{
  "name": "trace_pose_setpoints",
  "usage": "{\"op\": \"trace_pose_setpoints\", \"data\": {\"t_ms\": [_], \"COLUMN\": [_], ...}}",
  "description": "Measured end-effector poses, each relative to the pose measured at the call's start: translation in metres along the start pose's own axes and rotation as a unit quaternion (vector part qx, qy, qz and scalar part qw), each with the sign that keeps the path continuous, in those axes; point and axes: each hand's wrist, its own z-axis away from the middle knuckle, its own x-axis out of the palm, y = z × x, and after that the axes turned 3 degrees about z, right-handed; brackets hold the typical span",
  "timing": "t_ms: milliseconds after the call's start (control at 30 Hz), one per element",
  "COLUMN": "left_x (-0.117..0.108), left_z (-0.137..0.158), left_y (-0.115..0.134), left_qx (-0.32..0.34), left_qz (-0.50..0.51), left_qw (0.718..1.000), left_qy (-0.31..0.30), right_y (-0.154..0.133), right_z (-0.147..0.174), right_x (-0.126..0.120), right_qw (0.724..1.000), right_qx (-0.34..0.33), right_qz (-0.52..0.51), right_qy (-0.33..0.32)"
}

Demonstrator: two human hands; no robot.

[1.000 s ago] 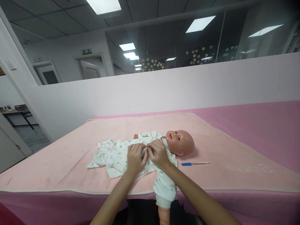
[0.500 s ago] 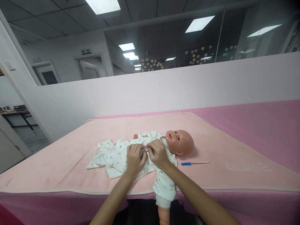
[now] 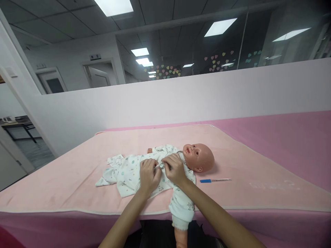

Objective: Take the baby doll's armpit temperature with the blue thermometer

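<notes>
A baby doll [image 3: 199,156] lies on its back, head to the right, dressed in a white patterned baby outfit [image 3: 129,172]. My left hand [image 3: 149,176] is closed over the doll's chest, pinching the outfit's edge between thumb and fingers. Close beside it, my right hand [image 3: 176,168] bends over the upper chest with fingertips and thumb at the same cloth edge. A small, round whitish piece [image 3: 161,165], perhaps a snap, shows between both hands. One sleeved doll arm [image 3: 181,203] hangs over the table's near edge. My fingertips partly hide the cloth they hold.
Right of the doll, a thermometer-like stick with a blue end [image 3: 206,181] lies on the peach blanket [image 3: 245,165]. A pink cover [image 3: 297,137] shows beneath the blanket. Behind the table stands a low white wall [image 3: 165,103] topped by glass.
My fingertips have drawn slightly apart, and the small round piece between them shows more clearly. The doll and the blue-ended stick have stayed in place.
</notes>
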Motion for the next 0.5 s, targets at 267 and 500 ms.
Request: {"op": "trace_pose_setpoints", "data": {"t_ms": [267, 500], "left_x": [0.0016, 0.0014], "left_z": [0.0018, 0.0014], "left_y": [0.0014, 0.0029], "left_qx": [-0.030, 0.038], "left_qz": [0.000, -0.038], "left_qw": [0.998, 0.998], "left_qy": [0.060, 0.040], "right_y": [-0.0026, 0.0000], "right_z": [0.0003, -0.0005], "right_x": [-0.0035, 0.0002], "right_qw": [0.999, 0.998], "right_qx": [-0.014, 0.020], "right_qz": [0.025, 0.060], "right_qy": [0.025, -0.002]}}
